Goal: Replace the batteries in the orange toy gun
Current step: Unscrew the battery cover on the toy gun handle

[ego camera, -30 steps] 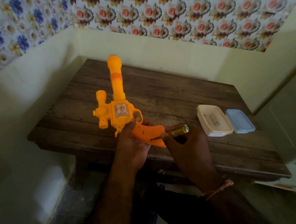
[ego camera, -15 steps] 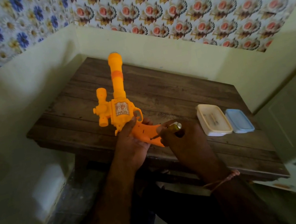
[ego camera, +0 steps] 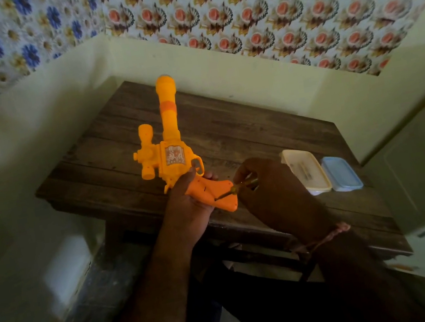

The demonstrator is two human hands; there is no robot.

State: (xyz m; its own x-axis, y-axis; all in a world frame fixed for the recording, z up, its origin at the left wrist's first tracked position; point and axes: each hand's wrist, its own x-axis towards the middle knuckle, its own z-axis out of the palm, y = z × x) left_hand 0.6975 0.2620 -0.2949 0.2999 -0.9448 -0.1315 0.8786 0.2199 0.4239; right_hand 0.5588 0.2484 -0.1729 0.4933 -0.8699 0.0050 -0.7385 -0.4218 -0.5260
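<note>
Left hand (ego camera: 188,209) clamps the toy gun (ego camera: 173,150) by its handle; right hand (ego camera: 272,193) pinches a screwdriver (ego camera: 238,187). Keep the tip square in the screw, pressing firmly.

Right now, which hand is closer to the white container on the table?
The right hand, gripping a screwdriver, sits just beside the white container. The left hand holds the toy gun farther away.

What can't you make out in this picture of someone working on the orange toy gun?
- Head view: the screwdriver handle is mostly wrapped by the right hand; its tip on the toy gun grip is too small to show a screw.
- White box: contents blurred behind its lid.
- The left hand covers part of the grip.
</note>
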